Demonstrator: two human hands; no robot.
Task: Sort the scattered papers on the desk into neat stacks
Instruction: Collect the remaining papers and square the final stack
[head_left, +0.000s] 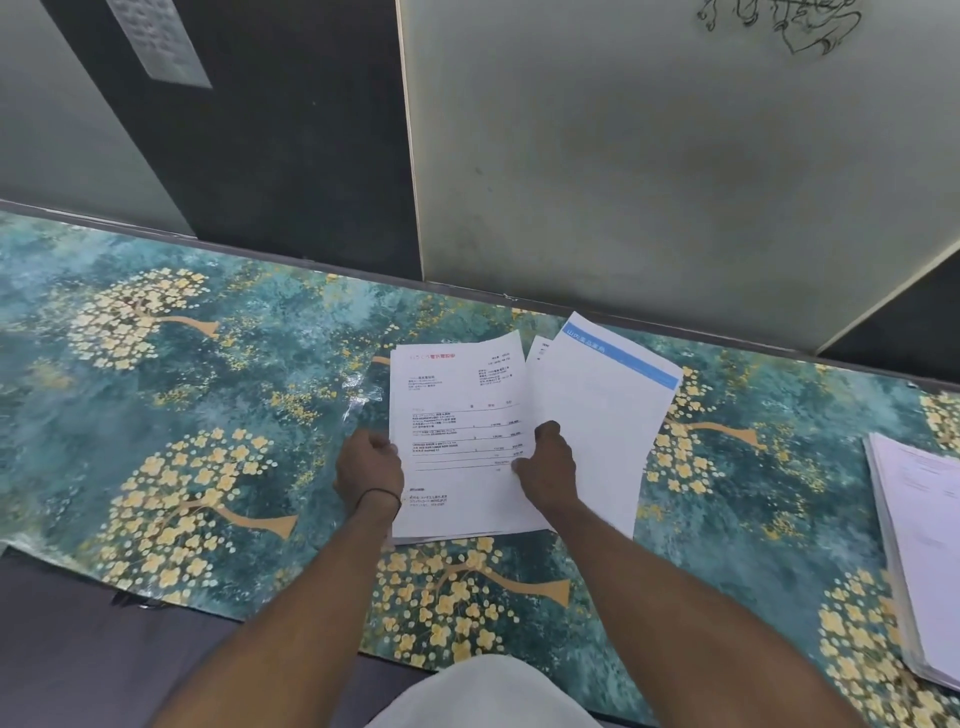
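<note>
A small pile of white papers (457, 415) lies in the middle of the desk, its top sheet printed with a red heading and table lines. My left hand (368, 467) grips the pile's left edge. My right hand (545, 462) presses on the pile's right side and pinches a sheet with a blue header band (602, 410), which is tilted and lifted to the right. Another sheet (540, 347) peeks out behind it. A neat stack of papers (919, 545) lies at the desk's right edge.
The desk is covered by a teal cloth with yellow tree patterns (182, 415) under clear plastic. A dark wall (260, 156) and a pale panel (649, 156) rise directly behind it. The cloth's near edge (78, 582) hangs at the lower left.
</note>
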